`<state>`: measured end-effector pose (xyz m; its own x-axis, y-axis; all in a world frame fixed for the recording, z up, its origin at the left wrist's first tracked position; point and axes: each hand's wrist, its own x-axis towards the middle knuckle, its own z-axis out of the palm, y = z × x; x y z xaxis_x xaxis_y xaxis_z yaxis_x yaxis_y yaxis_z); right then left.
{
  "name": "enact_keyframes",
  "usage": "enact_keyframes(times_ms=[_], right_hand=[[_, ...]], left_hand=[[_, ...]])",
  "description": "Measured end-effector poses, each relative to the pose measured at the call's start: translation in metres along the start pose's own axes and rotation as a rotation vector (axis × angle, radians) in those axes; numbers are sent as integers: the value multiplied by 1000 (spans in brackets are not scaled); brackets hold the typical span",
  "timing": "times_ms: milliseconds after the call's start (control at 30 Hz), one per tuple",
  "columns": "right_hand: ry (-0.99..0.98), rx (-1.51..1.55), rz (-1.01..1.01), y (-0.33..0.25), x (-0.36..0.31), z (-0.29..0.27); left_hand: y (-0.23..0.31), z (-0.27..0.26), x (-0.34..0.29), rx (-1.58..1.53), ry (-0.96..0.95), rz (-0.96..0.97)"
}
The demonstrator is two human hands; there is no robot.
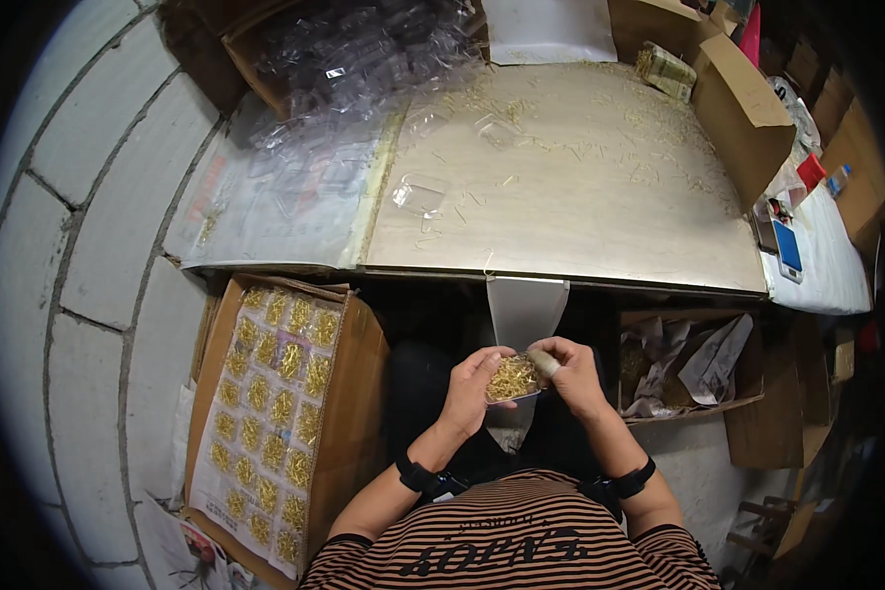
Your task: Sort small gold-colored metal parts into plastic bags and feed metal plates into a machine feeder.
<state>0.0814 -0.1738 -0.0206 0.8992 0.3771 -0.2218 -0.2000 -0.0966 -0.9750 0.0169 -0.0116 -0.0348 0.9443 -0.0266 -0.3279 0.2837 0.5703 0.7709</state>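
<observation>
We hold clear plastic box (512, 380) of gold-coloured pieces at near side of worktable (570, 216): left hand (473, 389) grasping left side, right hand (572, 378) pinching right rim. Best hold level, press gently.

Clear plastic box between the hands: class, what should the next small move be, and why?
Probably a gentle press along the right edge of the clear plastic box with the right hand: its fingers are at that edge, the left hand supports the opposite side, and gold-coloured pieces fill the box. Whether a lid is fully shut is unclear.
</observation>
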Motion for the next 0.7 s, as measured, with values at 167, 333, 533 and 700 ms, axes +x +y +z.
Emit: enact_keyframes(times_ms=[167, 333, 533, 700], right_hand=[[-68, 150, 22, -2, -8, -8], [4, 76, 62, -2, -9, 7], [45, -197, -102, -1, -10, 5], [-64, -924, -744, -35, -21, 10]], left_hand=[[8, 2, 1, -37, 96, 64], [4, 7, 2, -4, 109, 65], [4, -2, 1, -31, 116, 55], [11, -2, 1, -110, 108, 5]])
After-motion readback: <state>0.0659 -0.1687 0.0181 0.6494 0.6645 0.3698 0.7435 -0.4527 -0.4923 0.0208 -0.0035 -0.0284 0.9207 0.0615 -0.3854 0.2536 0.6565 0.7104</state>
